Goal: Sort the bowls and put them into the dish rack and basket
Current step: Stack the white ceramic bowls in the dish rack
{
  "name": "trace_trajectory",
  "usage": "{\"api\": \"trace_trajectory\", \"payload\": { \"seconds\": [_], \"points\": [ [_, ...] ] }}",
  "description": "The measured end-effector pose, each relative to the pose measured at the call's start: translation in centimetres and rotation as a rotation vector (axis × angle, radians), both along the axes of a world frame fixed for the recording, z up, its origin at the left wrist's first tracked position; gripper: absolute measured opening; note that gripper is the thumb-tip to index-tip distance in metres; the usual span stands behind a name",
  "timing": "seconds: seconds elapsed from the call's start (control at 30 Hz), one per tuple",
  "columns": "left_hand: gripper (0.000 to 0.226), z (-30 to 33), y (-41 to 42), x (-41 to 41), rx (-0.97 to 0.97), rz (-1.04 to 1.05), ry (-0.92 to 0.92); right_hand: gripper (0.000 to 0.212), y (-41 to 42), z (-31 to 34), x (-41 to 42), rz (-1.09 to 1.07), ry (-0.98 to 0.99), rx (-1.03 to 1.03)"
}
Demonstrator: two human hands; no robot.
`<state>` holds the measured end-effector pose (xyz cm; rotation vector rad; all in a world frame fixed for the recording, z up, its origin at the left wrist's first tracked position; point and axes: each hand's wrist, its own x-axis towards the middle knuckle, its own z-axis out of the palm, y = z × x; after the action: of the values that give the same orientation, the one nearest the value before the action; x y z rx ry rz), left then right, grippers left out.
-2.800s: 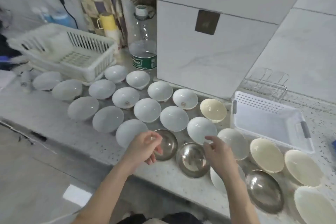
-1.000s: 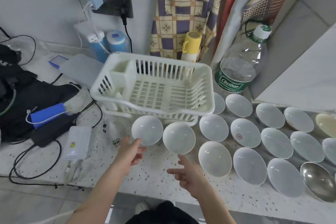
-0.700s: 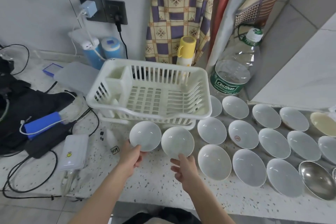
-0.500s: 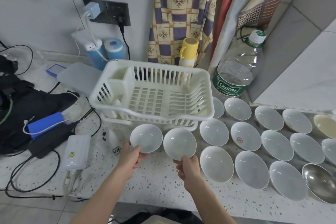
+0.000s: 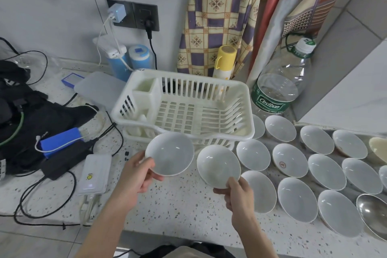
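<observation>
My left hand grips the near rim of a white bowl, lifted just in front of the white plastic dish rack. My right hand pinches the near rim of a second white bowl, held tilted above the counter. The rack holds nothing. Several more white bowls stand in rows on the speckled counter to the right. A cream bowl and a steel bowl show at the right edge.
A large clear water bottle and a yellow cup stand behind the rack. Left of it lie a white power bank, a blue pack, black cables and a black bag. Chargers hang from the wall socket.
My view swung left from the steel bowls to the rack. Both hands reached the two leftmost white bowls, took hold of their rims and lifted them off the counter.
</observation>
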<state>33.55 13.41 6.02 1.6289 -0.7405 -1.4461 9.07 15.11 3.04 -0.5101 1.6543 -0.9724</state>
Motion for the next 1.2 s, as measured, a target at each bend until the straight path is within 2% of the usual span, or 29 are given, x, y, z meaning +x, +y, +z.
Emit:
{"api": "trace_trajectory", "payload": {
  "seconds": [0.2, 0.4, 0.57, 0.77, 1.03, 1.2],
  "points": [
    [0.033, 2.6, -2.1, 0.5, -0.131, 0.048, 0.074, 0.010, -2.0, 5.5, -1.5, -0.052, -0.066, -0.206],
    [0.030, 3.2, -4.3, 1.3, -0.176, 0.095, 0.063, 0.013, -9.0, 8.3, -1.8, 0.042, 0.061, -0.335],
    [0.025, 3.3, -6.3, 1.9, -0.179, 0.147, 0.045, 0.012, -15.4, 7.6, -0.7, 0.257, 0.239, -0.267],
    [0.020, 3.6, -9.3, 2.8, -0.160, 0.199, 0.018, 0.022, -21.5, 4.9, 2.8, 0.484, 0.239, -0.116],
    [0.022, 3.5, -13.0, 3.4, -0.146, 0.216, -0.043, 0.018, -26.0, 0.5, 6.3, 0.563, 0.241, 0.023],
    [0.020, 3.5, -15.2, 3.2, -0.136, 0.219, -0.069, 0.033, -27.4, -1.2, 8.3, 0.575, 0.215, 0.034]
  ]
}}
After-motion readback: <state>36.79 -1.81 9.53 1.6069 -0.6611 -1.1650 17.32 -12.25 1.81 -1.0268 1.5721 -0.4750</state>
